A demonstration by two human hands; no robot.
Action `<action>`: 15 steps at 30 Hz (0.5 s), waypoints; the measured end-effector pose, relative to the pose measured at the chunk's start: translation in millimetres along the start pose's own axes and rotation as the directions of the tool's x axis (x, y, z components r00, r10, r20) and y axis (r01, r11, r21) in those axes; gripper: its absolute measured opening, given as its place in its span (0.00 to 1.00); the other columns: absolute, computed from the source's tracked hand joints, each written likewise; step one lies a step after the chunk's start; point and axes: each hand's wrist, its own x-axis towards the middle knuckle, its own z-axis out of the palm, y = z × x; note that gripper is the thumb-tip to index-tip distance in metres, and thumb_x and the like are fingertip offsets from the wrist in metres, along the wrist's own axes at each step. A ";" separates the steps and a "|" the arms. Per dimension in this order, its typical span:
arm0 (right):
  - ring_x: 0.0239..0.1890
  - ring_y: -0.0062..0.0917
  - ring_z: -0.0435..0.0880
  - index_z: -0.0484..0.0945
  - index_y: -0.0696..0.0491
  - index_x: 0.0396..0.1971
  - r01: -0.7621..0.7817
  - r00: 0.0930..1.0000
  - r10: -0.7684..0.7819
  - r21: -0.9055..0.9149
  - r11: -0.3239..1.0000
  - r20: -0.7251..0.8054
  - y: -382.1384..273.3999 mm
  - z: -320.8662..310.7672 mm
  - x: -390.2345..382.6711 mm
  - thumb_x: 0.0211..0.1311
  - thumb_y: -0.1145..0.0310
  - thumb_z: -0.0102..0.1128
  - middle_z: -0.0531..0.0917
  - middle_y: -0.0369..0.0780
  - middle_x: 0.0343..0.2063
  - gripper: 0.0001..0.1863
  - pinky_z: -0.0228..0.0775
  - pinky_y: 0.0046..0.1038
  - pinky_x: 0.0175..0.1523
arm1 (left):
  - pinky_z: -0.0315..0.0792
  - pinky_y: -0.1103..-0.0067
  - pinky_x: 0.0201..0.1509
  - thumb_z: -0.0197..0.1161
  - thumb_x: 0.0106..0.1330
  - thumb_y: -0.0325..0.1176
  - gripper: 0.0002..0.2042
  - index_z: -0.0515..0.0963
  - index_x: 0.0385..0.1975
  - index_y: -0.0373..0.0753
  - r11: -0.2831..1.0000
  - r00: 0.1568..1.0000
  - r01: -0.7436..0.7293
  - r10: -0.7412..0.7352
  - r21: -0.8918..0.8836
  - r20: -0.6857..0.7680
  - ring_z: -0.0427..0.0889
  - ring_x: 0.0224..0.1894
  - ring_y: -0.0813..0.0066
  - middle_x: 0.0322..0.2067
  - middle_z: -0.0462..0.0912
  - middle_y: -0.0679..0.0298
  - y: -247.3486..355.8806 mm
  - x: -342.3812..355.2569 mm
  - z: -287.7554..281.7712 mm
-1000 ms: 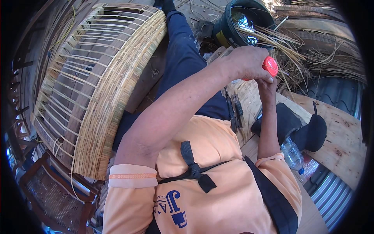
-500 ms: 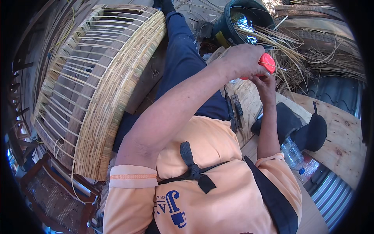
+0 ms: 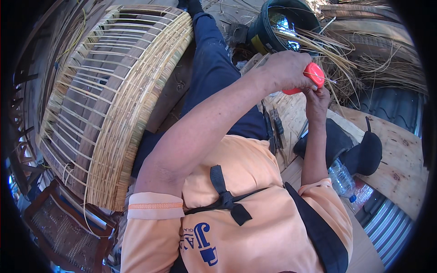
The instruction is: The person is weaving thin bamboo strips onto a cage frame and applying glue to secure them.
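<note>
Cane frame (image 3: 139,107) woven along one side, open midway; our left hand (image 3: 289,70) clasps red object (image 3: 315,74); right hand (image 3: 317,99), grip we cannot tell.

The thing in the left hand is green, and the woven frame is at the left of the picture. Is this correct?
Not quite: the head view shows that the thing in the left hand is red, not green. The woven frame is indeed at the left of the picture.
</note>
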 end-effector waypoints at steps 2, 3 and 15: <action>0.47 0.23 0.78 0.73 0.59 0.49 -0.004 0.999 0.005 0.030 1.000 -0.040 -3.6 4.1 -0.9 0.59 0.75 0.60 0.79 0.39 0.45 0.18 0.70 0.26 0.54 | 0.73 0.70 0.43 0.71 0.46 0.52 0.27 0.75 0.36 0.35 1.000 1.000 0.010 -0.010 -0.018 0.010 0.81 0.39 0.56 0.32 0.81 0.53 -1.7 -0.7 0.2; 0.47 0.23 0.78 0.73 0.59 0.49 -0.004 0.999 0.005 0.032 0.999 -0.039 -1.9 3.4 -1.1 0.59 0.75 0.60 0.79 0.39 0.45 0.18 0.70 0.26 0.54 | 0.73 0.70 0.43 0.72 0.45 0.52 0.28 0.75 0.37 0.35 0.999 1.000 0.011 -0.011 -0.043 0.018 0.81 0.39 0.57 0.33 0.81 0.52 -2.4 -0.7 0.3; 0.49 0.22 0.77 0.72 0.57 0.52 -0.020 0.997 0.018 -0.034 0.999 -0.072 6.6 4.3 1.0 0.59 0.74 0.61 0.78 0.38 0.47 0.20 0.66 0.26 0.57 | 0.72 0.70 0.47 0.72 0.46 0.45 0.27 0.74 0.42 0.35 0.995 0.999 0.021 -0.017 -0.098 0.048 0.80 0.42 0.57 0.37 0.81 0.52 -16.0 5.7 9.6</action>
